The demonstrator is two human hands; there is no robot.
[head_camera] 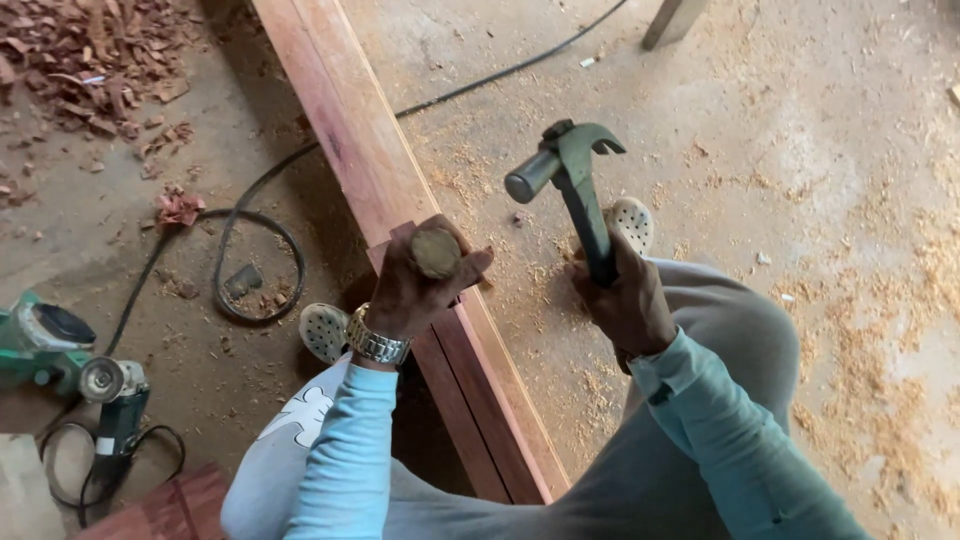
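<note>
Sawdust-strewn concrete floor [800, 150], workshop setting, seen from above the seated person's lap. Long reddish timber plank [350, 120] runs from top centre down between the person's knees; a narrower reddish strip [470, 400] lies on it, just under the left fingers. Left hand [420, 285]: fingers wrapped tight around a wooden-handled tool, likely a chisel [436, 252]; only its round, worn butt end shows, pointing up at the camera from between thumb and forefinger; blade hidden below the fist, so contact with the strip cannot be confirmed. Metal wristwatch [375, 340] on the left wrist, pale blue sleeve behind it. Right hand [625, 300]: fingers clamped around the dark handle of a claw hammer [565, 165]; hammer head raised above and ahead of the right knuckles, round face turned toward the left fist, claw pointing away to the right. Hammer head and chisel butt are apart, not touching. Perforated pale clogs: one [632, 222] just beyond the right fingers, one [323, 330] just outboard of the left wrist. Black cable [260, 215] loops on the floor well left of the left hand. Green power tool [40, 335] and angle grinder [110, 395] at far left edge. Pile of red wood chips [90, 50] at upper left.
</note>
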